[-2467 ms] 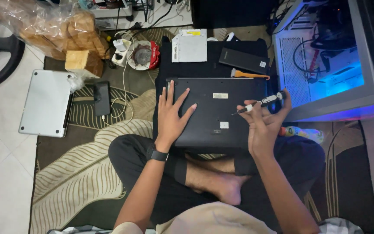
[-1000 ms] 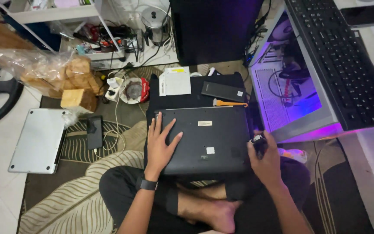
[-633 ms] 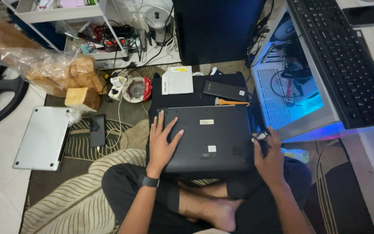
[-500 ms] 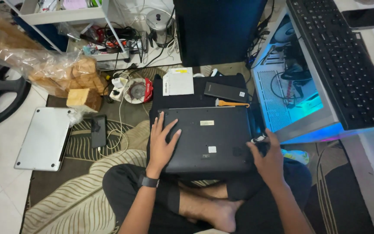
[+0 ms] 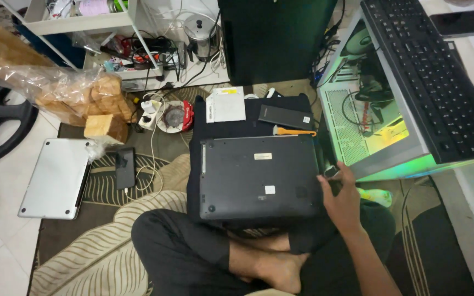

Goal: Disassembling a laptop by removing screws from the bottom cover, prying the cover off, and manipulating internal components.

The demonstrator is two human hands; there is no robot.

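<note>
Black laptop [image 5: 259, 176] edge touched by right hand [image 5: 342, 198], fingers curled.

The right hand [image 5: 342, 198] sat at the right edge of the laptop [image 5: 259, 176], pinching a small tool [image 5: 330, 171] at its fingertips. Just right of the grip the lit PC case [image 5: 377, 131] stood close, leaving only a narrow gap. Left of the grip the laptop's flat underside lay open across its whole width. Beyond it, an orange pry tool [image 5: 294, 132], a black slab [image 5: 286, 117] and a white box [image 5: 226, 104] crowded the far edge. The person's knees [image 5: 171, 241] closed the near side.
</note>
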